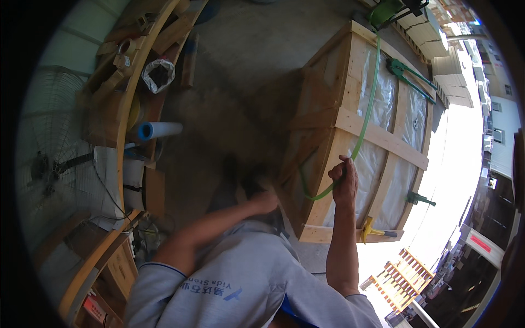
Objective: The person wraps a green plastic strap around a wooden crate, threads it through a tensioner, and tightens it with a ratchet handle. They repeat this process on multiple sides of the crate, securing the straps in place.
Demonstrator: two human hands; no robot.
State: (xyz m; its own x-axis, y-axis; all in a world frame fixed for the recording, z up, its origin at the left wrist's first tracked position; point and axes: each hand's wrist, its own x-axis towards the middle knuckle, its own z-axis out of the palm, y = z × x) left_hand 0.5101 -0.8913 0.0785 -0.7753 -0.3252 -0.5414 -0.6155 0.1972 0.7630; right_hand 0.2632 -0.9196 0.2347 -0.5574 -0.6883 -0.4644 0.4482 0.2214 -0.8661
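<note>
A green strap (373,87) runs from the far end of a wooden crate (377,134) over its top to my right hand (345,183). My right fingers are closed on this strap above the crate's near left part. Past the hand, the strap hangs in a loop down along the crate's left side. Lower and to the left, my left hand (265,201) is curled closed beside the crate, in shadow; what it may hold is hidden. On the crate lie a green long-handled strapping tool (407,76), a smaller green tool (420,199) and a yellow-headed hammer (373,232).
A green strap reel (384,13) stands beyond the crate. To the left, a wooden shelf (127,117) holds tape, a film roll (161,129) and boxes, beside a large fan (52,158). Stacked pale slabs (453,76) and a wooden pallet (402,279) are at right.
</note>
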